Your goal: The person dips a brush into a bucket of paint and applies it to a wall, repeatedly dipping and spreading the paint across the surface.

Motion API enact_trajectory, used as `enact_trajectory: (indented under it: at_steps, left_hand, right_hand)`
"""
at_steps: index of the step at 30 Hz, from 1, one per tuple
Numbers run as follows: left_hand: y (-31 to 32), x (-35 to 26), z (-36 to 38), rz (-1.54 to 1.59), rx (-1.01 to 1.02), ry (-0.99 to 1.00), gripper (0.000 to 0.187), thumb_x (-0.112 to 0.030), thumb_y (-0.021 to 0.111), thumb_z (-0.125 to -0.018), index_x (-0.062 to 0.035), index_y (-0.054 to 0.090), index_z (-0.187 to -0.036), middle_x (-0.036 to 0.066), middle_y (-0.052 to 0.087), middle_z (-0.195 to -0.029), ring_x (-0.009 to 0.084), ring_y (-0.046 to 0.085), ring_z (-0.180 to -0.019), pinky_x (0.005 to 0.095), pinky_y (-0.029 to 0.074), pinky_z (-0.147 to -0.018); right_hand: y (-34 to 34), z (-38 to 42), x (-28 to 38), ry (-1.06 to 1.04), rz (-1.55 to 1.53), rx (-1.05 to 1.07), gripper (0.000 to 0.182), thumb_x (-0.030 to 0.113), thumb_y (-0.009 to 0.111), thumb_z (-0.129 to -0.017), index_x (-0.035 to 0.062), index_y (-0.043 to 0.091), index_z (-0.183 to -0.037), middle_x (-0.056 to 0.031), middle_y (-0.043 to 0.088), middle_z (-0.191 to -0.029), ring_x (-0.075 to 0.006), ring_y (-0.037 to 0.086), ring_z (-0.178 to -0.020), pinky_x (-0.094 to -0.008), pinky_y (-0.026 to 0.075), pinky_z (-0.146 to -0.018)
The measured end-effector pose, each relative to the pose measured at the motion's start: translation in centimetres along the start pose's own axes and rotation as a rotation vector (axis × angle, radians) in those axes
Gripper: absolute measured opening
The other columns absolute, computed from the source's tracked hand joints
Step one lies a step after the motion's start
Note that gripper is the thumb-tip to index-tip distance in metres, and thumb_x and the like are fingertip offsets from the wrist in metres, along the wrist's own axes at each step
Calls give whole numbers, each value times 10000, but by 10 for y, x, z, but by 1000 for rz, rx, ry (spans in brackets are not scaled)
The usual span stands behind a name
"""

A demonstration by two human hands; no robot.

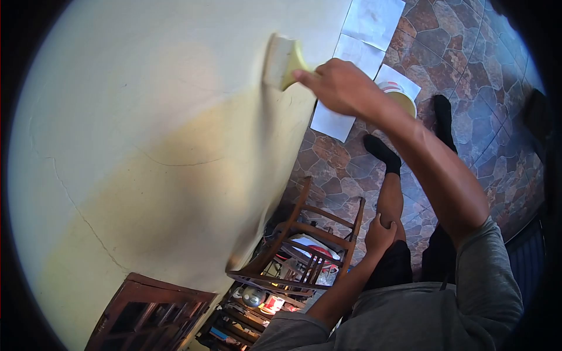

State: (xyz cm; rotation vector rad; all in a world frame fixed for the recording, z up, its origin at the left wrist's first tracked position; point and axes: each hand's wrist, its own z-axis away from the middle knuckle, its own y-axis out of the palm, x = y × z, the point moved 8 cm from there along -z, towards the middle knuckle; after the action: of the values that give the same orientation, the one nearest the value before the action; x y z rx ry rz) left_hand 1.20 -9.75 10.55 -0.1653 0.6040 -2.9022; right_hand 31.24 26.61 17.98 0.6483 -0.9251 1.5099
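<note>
The wide brush [285,61] is up at the pale wall [175,76], seen toward the wall's floor-side edge, its bristles facing the surface. The right hand [335,85] holds it by the yellow handle [299,57]. The left hand [380,235] rests curled at the left leg [390,196]; whether it grips, I cannot tell. White sheets [366,55] line the floor's [328,157] wall edge, near a bucket [405,102].

The brush handle [298,60] looks plastic, the wall [170,76] matt but cracked, the sheets [373,22] paper, the chair [321,234] wood.
</note>
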Motion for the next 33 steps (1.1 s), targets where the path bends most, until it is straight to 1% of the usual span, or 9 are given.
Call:
enact_trajectory:
  at_steps: [9, 11, 13, 16, 18, 23, 24, 27, 33]
  left_hand:
    - [1, -21, 1, -5, 35, 285, 714, -458, 633, -864, -87, 493, -1457, 258, 603, -1325, 457, 596, -1202, 523, 489, -997]
    - [6, -24, 1, -88, 239, 107, 707, -450, 630, -863, -83, 495, -1452, 265, 596, -1330, 456, 603, -1192, 519, 490, -1000]
    - [10, -14, -9, -189, -61, 196, 696, -447, 623, -866, -78, 502, -1444, 268, 586, -1342, 453, 600, -1200, 514, 487, -1011]
    - [8, -14, -4, -156, -17, 99, 693, -435, 624, -869, -73, 496, -1446, 264, 574, -1360, 452, 599, -1203, 509, 484, -1021]
    - [7, -15, -6, -134, -18, 75, 693, -429, 626, -870, -73, 492, -1449, 263, 573, -1360, 452, 598, -1205, 508, 486, -1020]
    - [8, -16, -4, -101, -20, 78, 671, -403, 642, -872, -57, 501, -1429, 260, 564, -1364, 456, 591, -1206, 503, 495, -1003]
    - [8, -17, -5, -97, -19, 76, 671, -403, 642, -872, -57, 501, -1429, 260, 564, -1364, 456, 591, -1206, 503, 495, -1003]
    - [10, -16, -8, -104, -15, 76, 662, -391, 656, -870, -50, 508, -1418, 261, 560, -1363, 455, 589, -1204, 504, 497, -995]
    - [-9, -10, -20, -71, -65, 106, 649, -386, 669, -869, -53, 522, -1407, 254, 573, -1349, 429, 583, -1224, 493, 495, -999]
  right_hand:
    - [-36, 92, 116, -162, -241, 307, 592, 457, 532, -1014, -78, 712, -837, -312, 671, -823, -476, 665, -842, -523, 527, -809]
    - [-39, 80, 118, -258, -224, 198, 595, 473, 527, -1011, -65, 720, -848, -300, 683, -834, -470, 668, -860, -509, 533, -825]
    - [-38, 49, 87, -186, -189, 125, 674, 569, 491, -996, -57, 736, -964, -291, 703, -953, -459, 668, -963, -498, 529, -887]
    - [-20, -5, 16, -116, -68, 60, 807, 689, 416, -975, -48, 725, -1089, -283, 702, -1069, -445, 657, -1060, -495, 517, -934]
    - [-5, -33, -35, -103, -74, -65, 833, 712, 423, -982, -54, 719, -842, -261, 658, -726, -401, 665, -740, -514, 508, -783]
    - [29, -73, -180, 132, 125, 81, 833, 674, 361, -1013, -65, 717, -866, -293, 691, -843, -439, 674, -868, -531, 500, -856]
    - [45, -92, -228, 110, 185, 3, 818, 667, 401, -1004, -73, 705, -834, -265, 681, -779, -403, 687, -772, -515, 528, -758]
    - [42, -98, -278, 498, 48, 116, 748, 633, 457, -986, -66, 710, -907, -230, 701, -844, -369, 699, -762, -467, 551, -730]
    - [69, -175, -293, 424, -2, 70, 701, 596, 492, -976, -54, 683, -797, -151, 649, -687, -297, 650, -610, -450, 517, -561]
